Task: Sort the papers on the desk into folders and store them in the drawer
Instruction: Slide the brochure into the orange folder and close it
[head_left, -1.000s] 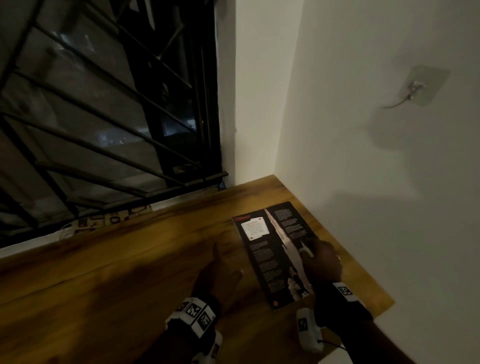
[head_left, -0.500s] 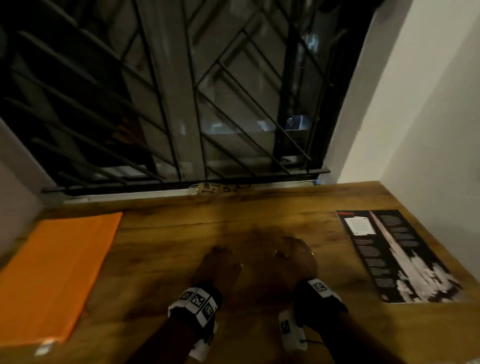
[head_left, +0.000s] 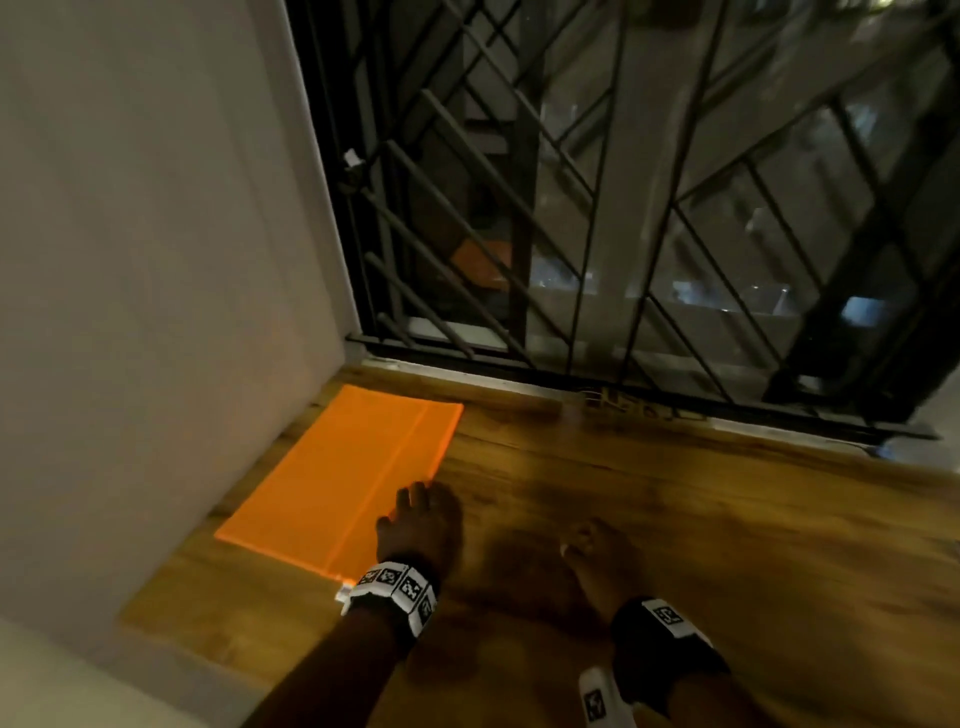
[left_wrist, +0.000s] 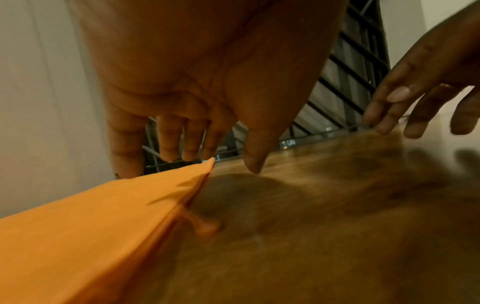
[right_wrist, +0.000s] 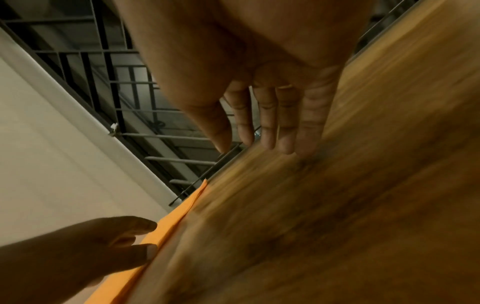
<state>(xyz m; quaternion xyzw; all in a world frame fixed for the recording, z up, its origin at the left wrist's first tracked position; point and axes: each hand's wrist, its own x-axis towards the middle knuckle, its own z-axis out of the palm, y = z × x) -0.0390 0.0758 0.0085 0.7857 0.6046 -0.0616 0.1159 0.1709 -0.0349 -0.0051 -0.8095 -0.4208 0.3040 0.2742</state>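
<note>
An orange folder (head_left: 343, 483) lies flat on the wooden desk (head_left: 701, 519), against the left wall. My left hand (head_left: 421, 525) hovers over the folder's right edge with straight fingers and holds nothing; the left wrist view shows its fingers (left_wrist: 171, 142) above the orange folder (left_wrist: 85, 226). My right hand (head_left: 597, 551) hangs open over bare wood to the right, empty, its fingers (right_wrist: 283, 125) straight above the desk. The right wrist view catches the folder's edge (right_wrist: 179, 214) and my left hand (right_wrist: 103, 242) beside it. No papers are in view.
A white wall (head_left: 156, 260) bounds the desk on the left. A barred window (head_left: 649, 208) runs along the desk's far edge. Bare wood stretches to the right of the folder.
The view has swung left from the dark printed sheet at the right wall to the orange folder. Both hands have moved left across the desk, the left one reaching the folder's edge.
</note>
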